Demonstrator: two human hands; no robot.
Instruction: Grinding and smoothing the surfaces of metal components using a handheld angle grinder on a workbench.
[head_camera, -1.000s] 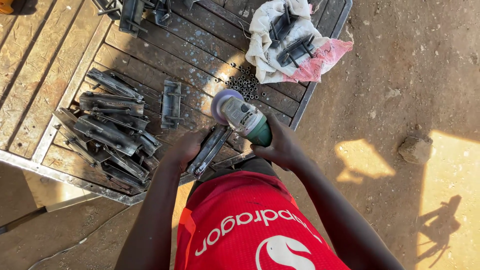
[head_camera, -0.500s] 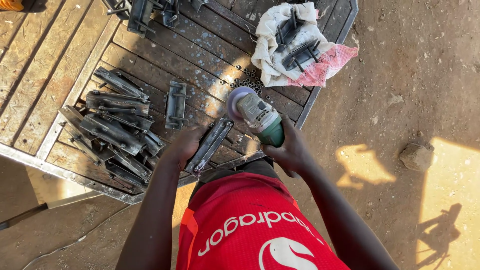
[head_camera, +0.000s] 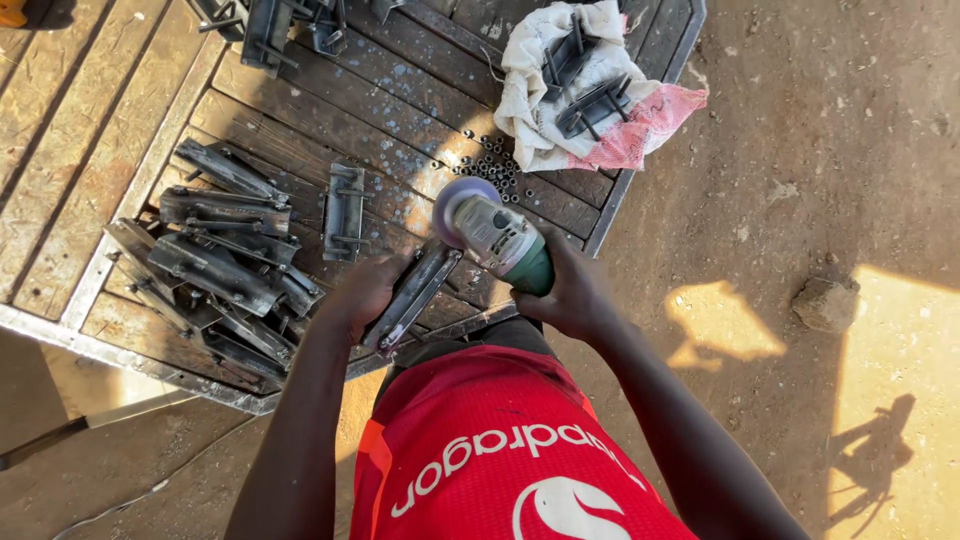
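A flat bar (head_camera: 412, 297) is gripped at centre frame by the left hand (head_camera: 362, 296), its long axis slanting up-right toward the disc of the grinder (head_camera: 495, 235), which is clasped by the right hand (head_camera: 565, 297).

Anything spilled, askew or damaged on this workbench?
Small metal nuts lie scattered loose on the table beside the white cloth. Metal brackets sit in a haphazard pile. Otherwise nothing stands out.
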